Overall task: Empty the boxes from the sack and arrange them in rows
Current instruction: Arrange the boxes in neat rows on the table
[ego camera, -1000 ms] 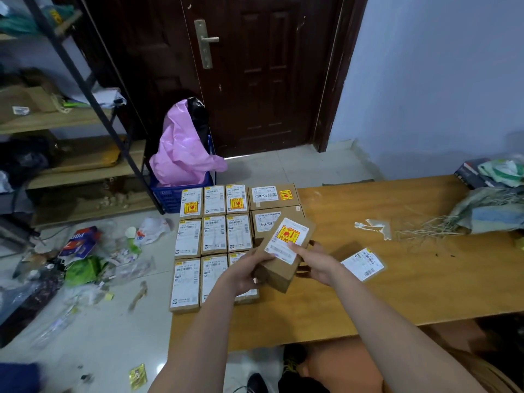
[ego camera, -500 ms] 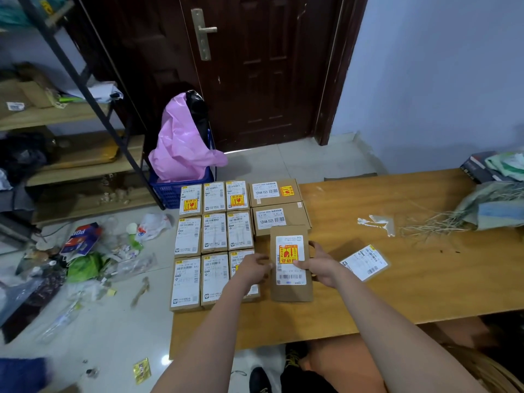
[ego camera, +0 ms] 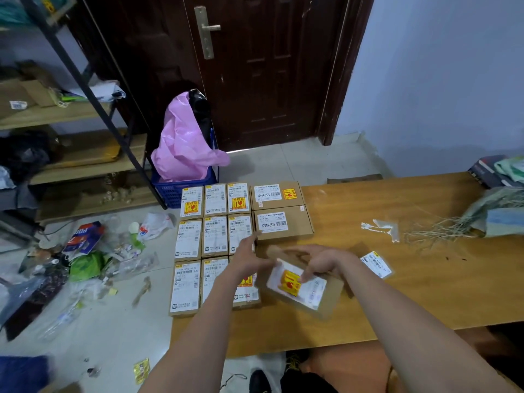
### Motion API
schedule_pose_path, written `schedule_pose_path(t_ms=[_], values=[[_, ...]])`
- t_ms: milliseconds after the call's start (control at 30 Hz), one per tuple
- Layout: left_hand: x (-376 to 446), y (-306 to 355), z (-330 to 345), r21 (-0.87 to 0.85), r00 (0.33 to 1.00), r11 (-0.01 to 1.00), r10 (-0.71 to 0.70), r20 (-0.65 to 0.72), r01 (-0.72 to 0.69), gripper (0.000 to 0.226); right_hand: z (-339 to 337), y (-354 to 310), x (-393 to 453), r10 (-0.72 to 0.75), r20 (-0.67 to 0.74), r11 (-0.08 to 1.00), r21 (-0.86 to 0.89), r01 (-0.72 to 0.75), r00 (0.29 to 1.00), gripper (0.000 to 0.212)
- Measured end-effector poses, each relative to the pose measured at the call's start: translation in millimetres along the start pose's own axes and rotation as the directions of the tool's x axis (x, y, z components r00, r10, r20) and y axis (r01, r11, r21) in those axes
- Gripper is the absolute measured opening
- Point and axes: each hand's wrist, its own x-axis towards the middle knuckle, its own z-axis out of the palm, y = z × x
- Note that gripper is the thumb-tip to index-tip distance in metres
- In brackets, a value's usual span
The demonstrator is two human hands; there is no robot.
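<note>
A brown cardboard box (ego camera: 307,293) with a white label and a yellow-red sticker lies slanted on the wooden table (ego camera: 397,302). My right hand (ego camera: 321,262) grips its far edge, fingers on the label. My left hand (ego camera: 249,256) hovers just left of it, fingers spread and blurred, holding nothing. Small labelled boxes (ego camera: 214,236) stand in three rows at the table's left end. Two wider boxes (ego camera: 283,222) lie stacked in a column beside them. The greenish woven sack (ego camera: 499,214) lies slumped at the right edge, with frayed strands.
A small flat labelled packet (ego camera: 375,263) lies right of my right hand. Torn tape scraps (ego camera: 382,226) lie mid-table. A blue crate with a pink bag (ego camera: 184,154) stands on the floor behind the boxes. Litter (ego camera: 85,256) covers the floor at left. A dark door is behind.
The box was lowered from a raised tilt onto the table, then turned from upright to slanted, label to the right. My left hand let go and moved off its left side.
</note>
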Motion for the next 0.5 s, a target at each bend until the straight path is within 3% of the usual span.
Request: schedule_pose_path(t_ms=[33,100,167,267,333,400,467,500], values=[[3.4,4.6,-1.2,0.176,0.993,0.983,0.039,0.113,-0.058,0.103,-4.6,-8.9,-3.8,0.013,0.045,0.979,-0.203,-0.003,0.999,0.091],[8.4,16.4,-0.1,0.434,0.943,0.891,-0.019,0.332,-0.135,0.105,-10.3,-27.5,-8.0,0.033,0.092,0.86,-0.51,0.018,0.995,0.089],[11.0,26.3,3.9,0.542,0.907,0.826,-0.098,0.41,-0.156,0.103,-12.8,-42.0,-6.8,0.029,0.106,0.798,-0.602,0.041,0.994,0.088],[9.5,33.7,12.0,0.533,0.916,0.837,-0.112,0.386,-0.123,0.099,-14.9,-50.2,0.2,0.025,0.108,0.754,-0.655,0.052,0.994,0.089],[6.5,29.0,13.3,0.458,0.927,0.888,-0.141,0.346,-0.036,0.101,-14.7,-44.9,7.3,0.032,0.014,0.798,-0.602,-0.017,0.999,0.092],[6.2,15.7,10.6,0.269,0.915,0.953,-0.23,0.332,0.142,0.098,-12.4,-35.0,10.0,0.018,-0.235,0.875,-0.467,-0.129,0.972,0.101],[4.5,0.9,8.6,0.015,0.886,0.946,-0.309,0.346,0.324,0.091,-8.7,-23.4,9.9,0.041,-0.495,0.973,-0.178,-0.148,0.868,0.11],[3.2,-5.2,8.4,-0.076,0.873,0.921,-0.334,0.354,0.383,0.087,-6.8,-18.0,9.2,0.1,-0.537,0.993,0.001,-0.119,0.838,0.11]])
